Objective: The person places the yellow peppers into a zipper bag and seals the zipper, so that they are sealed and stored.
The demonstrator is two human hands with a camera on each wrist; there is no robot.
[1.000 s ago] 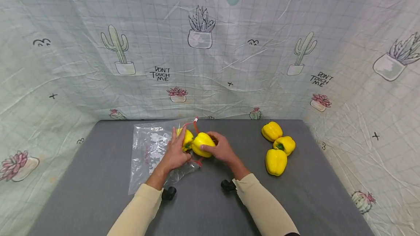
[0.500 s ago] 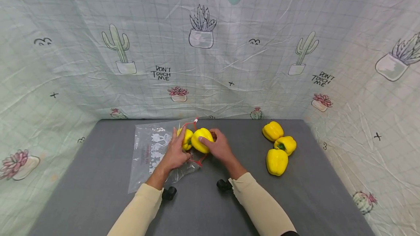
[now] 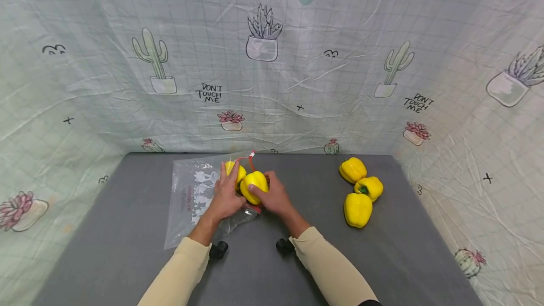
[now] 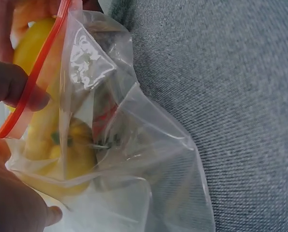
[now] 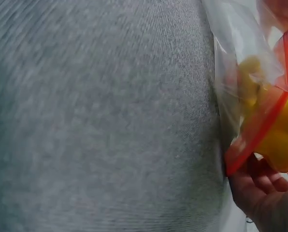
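Observation:
My right hand [image 3: 275, 196] grips a yellow bell pepper [image 3: 258, 181] at the mouth of a clear plastic zip bag [image 3: 182, 202] lying flat on the table. The thumb lies across the pepper's front. Another yellow bell pepper [image 3: 239, 174] is inside the bag, just behind it, partly covered by my left hand [image 3: 224, 199]. That left hand holds the bag's mouth, with fingers stretched along the bagged pepper. In the left wrist view, the red zip strip [image 4: 35, 72] crosses the held pepper. In the right wrist view, right-hand fingers [image 5: 265, 181] sit under the pepper beside the strip.
To the right on the grey table [image 3: 314, 268] lie three more yellow bell peppers: one at the back [image 3: 352, 170], one in the middle [image 3: 371, 188] and one in front [image 3: 358, 210]. A cactus-printed cloth [image 3: 289, 84] hangs behind and at both sides.
My right hand has moved left with its pepper, farther into the bag's mouth. The bagged pepper has shifted slightly left and back. My left hand stays at the bag's mouth.

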